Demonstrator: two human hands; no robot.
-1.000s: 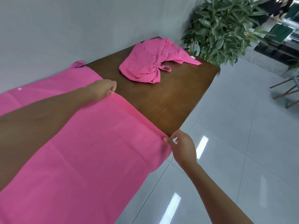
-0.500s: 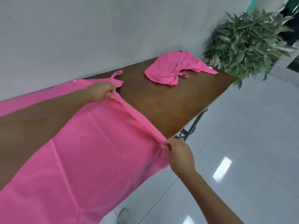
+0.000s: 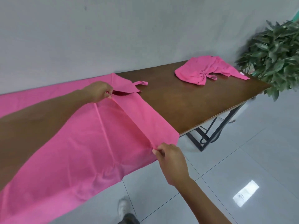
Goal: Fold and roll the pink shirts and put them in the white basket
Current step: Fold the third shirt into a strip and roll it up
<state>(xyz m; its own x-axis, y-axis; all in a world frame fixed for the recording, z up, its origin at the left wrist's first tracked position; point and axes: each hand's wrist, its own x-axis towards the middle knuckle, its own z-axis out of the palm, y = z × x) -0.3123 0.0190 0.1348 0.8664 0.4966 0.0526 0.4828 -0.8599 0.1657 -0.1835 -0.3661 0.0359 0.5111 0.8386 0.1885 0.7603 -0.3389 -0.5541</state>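
Head view: flat pink shirt spread over the bench at 8 o'clock, one edge lifted. Left hand and right hand each pinch that edge. Crumpled pink shirt lies at 1 o'clock.

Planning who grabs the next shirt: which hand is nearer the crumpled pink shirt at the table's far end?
Left. The left hand pinches the spread shirt on the tabletop, nearer the crumpled pink shirt. The right hand pinches the same shirt off the table's near edge, farther away.
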